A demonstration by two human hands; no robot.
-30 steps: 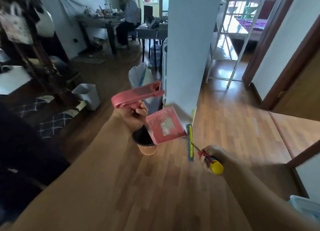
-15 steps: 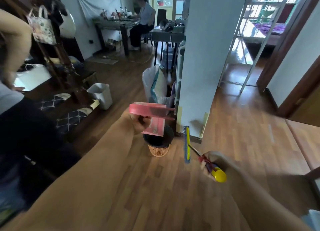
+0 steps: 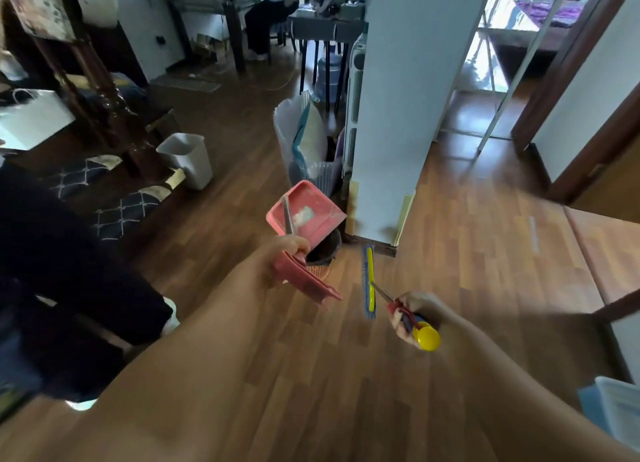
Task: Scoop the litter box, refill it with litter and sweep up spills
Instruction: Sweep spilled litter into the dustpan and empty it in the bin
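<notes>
Head view: a white pillar (image 3: pixel 398 115) rises at centre, with a clear plastic bin (image 3: pixel 304 150) stuffed with bags against its left side. A white wastebin (image 3: pixel 188 158) stands further left, beside a dark bench (image 3: pixel 114 198). Far off, a person (image 3: pixel 266 15) sits at a cluttered table, and the corner of a pale tub (image 3: pixel 620 409) shows at near right.

At the pillar's foot stands a small orange basket (image 3: pixel 320 269) with a dark liner. Its near-left rim is hidden by my left hand (image 3: pixel 289 250) and what that hand carries. The fingers of my left hand wrap the stem of the pink dustpan (image 3: pixel 322 219). Its tray hangs tilted over the basket, open face toward me, with a whitish smear inside; that may be litter dust, but blur leaves it unclear. A second flat pink part juts toward me below the fist.

My right hand (image 3: pixel 412 314), nearer and to the right, is closed round the red-and-yellow handle of the broom (image 3: pixel 367 281). Its blue-and-yellow head stands on edge just right of the basket, over the wood floor (image 3: pixel 485 254).
</notes>
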